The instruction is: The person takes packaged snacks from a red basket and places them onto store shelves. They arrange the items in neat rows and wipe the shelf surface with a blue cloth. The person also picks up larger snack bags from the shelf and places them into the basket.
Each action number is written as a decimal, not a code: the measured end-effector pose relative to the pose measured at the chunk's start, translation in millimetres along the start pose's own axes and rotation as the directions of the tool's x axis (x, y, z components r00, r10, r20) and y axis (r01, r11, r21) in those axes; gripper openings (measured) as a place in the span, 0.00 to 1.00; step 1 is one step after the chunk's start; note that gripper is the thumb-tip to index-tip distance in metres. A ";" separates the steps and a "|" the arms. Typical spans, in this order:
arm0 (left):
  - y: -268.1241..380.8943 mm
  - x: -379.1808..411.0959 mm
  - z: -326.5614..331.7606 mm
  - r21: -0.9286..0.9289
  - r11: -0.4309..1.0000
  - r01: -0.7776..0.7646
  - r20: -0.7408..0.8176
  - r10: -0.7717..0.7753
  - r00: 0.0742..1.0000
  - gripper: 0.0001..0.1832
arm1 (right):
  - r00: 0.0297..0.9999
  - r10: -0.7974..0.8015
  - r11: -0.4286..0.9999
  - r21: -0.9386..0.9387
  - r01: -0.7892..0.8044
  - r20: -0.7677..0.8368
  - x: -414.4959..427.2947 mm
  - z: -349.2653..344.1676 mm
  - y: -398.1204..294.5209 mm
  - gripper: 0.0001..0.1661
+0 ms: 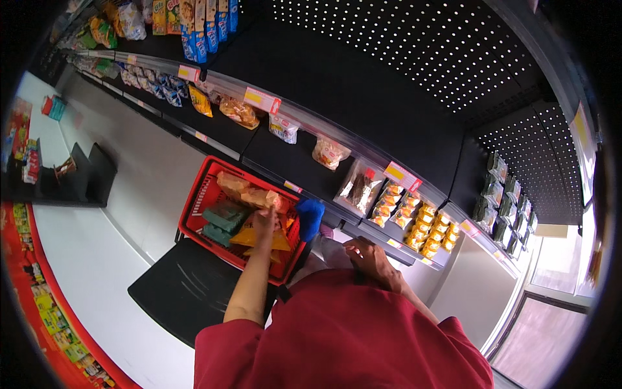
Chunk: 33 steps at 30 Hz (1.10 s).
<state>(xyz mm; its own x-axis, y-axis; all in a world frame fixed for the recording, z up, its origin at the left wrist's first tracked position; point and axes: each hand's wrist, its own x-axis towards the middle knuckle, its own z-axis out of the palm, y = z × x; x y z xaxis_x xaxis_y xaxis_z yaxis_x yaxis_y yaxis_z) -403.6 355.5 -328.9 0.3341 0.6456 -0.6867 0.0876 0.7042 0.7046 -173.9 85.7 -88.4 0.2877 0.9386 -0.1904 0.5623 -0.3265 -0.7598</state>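
My left hand (pixel 267 220) reaches into a red plastic shopping basket (pixel 190 214), at a light orange-brown food packet (pixel 261 197); its fingers are partly hidden, so whether it grips the packet is unclear. Under and beside the hand lie yellow-orange bags (pixel 245 236). Green packets (pixel 225 216) fill the basket's left part. My right hand (pixel 368 256) is in front of my body, below the shelf edge, fingers bent and apart, with nothing seen in it. A blue object (pixel 310 219) touches the basket's right side.
A dark shelf (pixel 286 155) with several snack packets runs diagonally ahead. Small yellow packets (pixel 427 228) stand in rows near my right hand. Above is another shelf (pixel 350 92) with blue packets (pixel 199 34) at its left. A black stool or chair seat (pixel 194 287) is below the basket.
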 end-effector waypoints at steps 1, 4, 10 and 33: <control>-13.2 -2.5 9.6 0.120 0.993 -0.016 0.021 0.014 1.000 0.21 | 1.000 -0.009 1.000 -0.005 0.009 0.010 -0.1 1.8 5.0 0.11; -20.2 -23.0 60.0 0.465 0.884 0.049 -0.019 -0.045 0.999 0.30 | 1.000 0.002 1.000 -0.018 -0.002 -0.006 -1.1 4.9 10.0 0.11; -85.1 22.8 78.0 0.511 0.808 -0.295 0.206 0.218 0.954 0.50 | 0.997 -0.055 0.997 -0.055 0.053 -0.047 -5.1 2.0 4.1 0.09; 91.1 -138.2 147.7 0.092 0.995 -0.023 0.393 -0.016 0.920 0.26 | 0.995 0.016 0.995 -0.100 -0.025 -0.095 -20.1 4.4 15.9 0.12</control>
<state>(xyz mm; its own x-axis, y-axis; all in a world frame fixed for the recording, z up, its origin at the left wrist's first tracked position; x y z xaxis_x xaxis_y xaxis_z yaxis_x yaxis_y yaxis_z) -303.2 286.7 -143.4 0.6744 0.4666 -0.5723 0.1663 0.6591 0.7335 -174.2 62.1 -99.4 0.3689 0.9185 -0.1421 0.6299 -0.3595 -0.6885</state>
